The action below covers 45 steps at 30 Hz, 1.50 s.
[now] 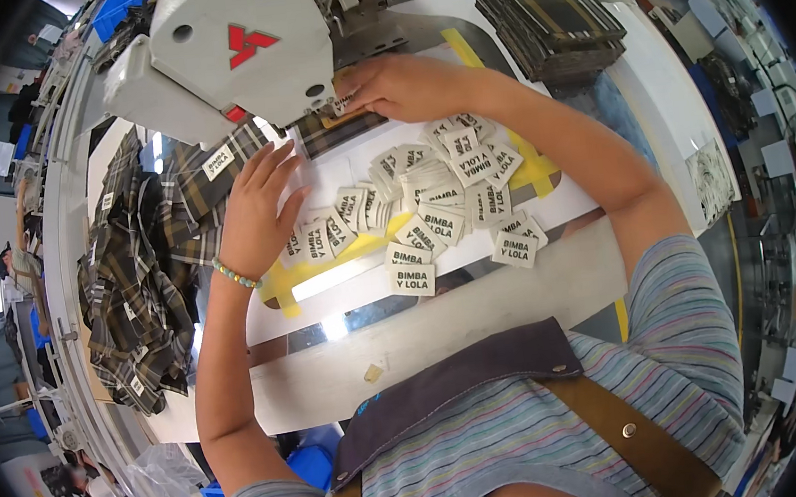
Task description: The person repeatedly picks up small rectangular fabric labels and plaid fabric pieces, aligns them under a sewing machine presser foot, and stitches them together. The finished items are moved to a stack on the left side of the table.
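Observation:
My left hand point(262, 204) lies with fingers spread, its fingertips at the edge of a plaid fabric piece point(194, 186) that bears a white label point(218, 162). My right hand point(412, 88) reaches to the head of a white sewing machine point(244, 54), fingers bent and drawn together at a fabric label point(344, 104). That label sits at a tan plate-like piece on a plaid strip point(336, 136); the fingers partly cover it. Between and below the hands, many loose white labels point(441, 197) with dark print are heaped on the white work surface.
A stack of folded plaid pieces point(553, 12) stands at the back right. Crumpled plaid pieces with labels point(137, 300) hang over the left side. Yellow tape point(534, 175) marks the work plate. A blue bin point(313, 464) shows below the table's front edge.

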Each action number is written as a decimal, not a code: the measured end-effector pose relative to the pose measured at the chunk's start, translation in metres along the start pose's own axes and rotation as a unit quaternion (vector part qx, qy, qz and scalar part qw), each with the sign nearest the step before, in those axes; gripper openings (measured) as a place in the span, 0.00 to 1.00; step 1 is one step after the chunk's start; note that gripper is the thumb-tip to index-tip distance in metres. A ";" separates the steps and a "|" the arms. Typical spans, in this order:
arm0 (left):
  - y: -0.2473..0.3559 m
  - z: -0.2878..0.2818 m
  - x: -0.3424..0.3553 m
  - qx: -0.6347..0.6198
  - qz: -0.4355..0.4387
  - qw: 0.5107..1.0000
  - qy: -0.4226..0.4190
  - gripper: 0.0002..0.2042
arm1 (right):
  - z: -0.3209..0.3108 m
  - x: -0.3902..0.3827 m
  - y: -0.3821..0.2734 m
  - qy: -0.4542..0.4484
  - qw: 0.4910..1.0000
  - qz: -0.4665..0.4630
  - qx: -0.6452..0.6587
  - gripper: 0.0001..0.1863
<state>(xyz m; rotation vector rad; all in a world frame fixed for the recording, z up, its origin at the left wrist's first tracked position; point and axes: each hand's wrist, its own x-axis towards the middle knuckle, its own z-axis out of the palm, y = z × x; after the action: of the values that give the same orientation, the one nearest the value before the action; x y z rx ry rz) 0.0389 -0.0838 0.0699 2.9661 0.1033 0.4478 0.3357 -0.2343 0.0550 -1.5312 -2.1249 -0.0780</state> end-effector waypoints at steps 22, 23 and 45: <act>0.120 0.044 -0.011 -0.059 0.100 0.992 -0.048 0.54 | -0.080 -0.137 -0.154 -0.238 0.939 0.222 0.108 0.17; 0.120 0.046 -0.004 -0.053 0.096 0.993 -0.045 0.54 | -0.086 -0.134 -0.151 -0.262 0.924 0.246 0.131 0.16; 0.006 0.029 0.034 -0.044 0.047 0.997 0.033 0.21 | -0.033 -0.057 -0.020 -0.033 0.969 0.181 0.168 0.12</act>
<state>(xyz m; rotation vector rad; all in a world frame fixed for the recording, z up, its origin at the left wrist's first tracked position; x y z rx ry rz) 0.0804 -0.0906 0.0535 2.8782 -0.0480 0.5484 0.3435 -0.3021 0.0632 -1.6954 -1.7580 0.4432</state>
